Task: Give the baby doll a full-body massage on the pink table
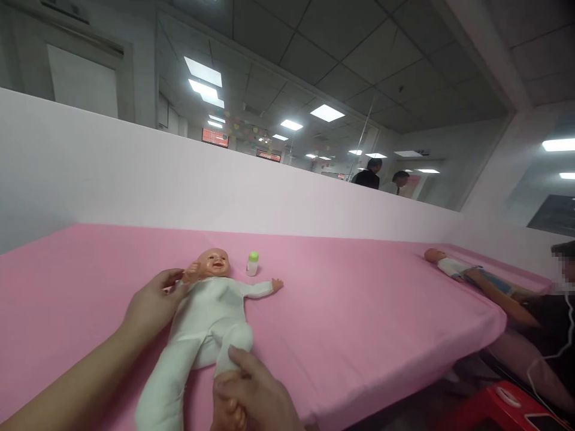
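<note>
A baby doll (213,304) with a white cloth body lies on its back on the pink-covered table (359,299), head toward the wall. My left hand (155,299) is closed around the doll's arm on the left side, close to its hand and head. Nearer to me, my right hand (258,392) grips the lower leg on the right side, just above the bare foot, with that knee bent up. The doll's other arm stretches out to the right. A small bottle (252,264) with a green cap stands beside its head.
Another doll (453,267) lies at the table's far right, where a co-worker in dark clothes (550,317) reaches toward it. A low white partition (224,185) runs behind the table. A red object (503,407) sits below the right edge. Two people show beyond the glass.
</note>
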`<state>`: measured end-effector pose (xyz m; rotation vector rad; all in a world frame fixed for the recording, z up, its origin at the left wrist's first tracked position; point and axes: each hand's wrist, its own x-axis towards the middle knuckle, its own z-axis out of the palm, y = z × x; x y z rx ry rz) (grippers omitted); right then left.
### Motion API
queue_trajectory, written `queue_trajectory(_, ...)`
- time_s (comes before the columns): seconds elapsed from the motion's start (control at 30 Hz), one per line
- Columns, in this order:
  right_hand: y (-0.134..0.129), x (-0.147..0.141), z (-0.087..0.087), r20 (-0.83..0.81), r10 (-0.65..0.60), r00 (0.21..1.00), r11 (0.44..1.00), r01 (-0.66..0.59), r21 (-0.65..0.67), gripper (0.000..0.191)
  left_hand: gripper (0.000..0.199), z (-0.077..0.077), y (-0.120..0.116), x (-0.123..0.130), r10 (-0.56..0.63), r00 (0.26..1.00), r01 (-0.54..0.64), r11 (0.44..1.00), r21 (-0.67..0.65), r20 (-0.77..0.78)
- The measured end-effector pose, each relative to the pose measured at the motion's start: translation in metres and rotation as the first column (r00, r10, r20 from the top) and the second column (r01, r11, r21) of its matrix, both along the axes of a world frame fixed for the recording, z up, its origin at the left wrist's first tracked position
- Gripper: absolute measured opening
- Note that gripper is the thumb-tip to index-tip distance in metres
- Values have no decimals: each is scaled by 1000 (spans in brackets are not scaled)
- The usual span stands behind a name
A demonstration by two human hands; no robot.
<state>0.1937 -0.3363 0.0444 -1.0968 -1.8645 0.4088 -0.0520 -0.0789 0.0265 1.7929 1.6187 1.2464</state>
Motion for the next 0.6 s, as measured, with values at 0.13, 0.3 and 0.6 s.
queue_trajectory(0.13,19,-3,18,-113,12,994,1000,-12,1,54,48,2,-13,28,-57,966,94,986,138,-254)
queue_trajectory(0.3,50,-11,34,-190,-45,981,989,17,-146,41,39,0,-25,34,-98,884,226,946,234,-458)
queue_trajectory(0.6,80,-17,19,-203,-69,977,977,25,-211,35,53,-16,-18,29,-106,914,187,966,176,-391)
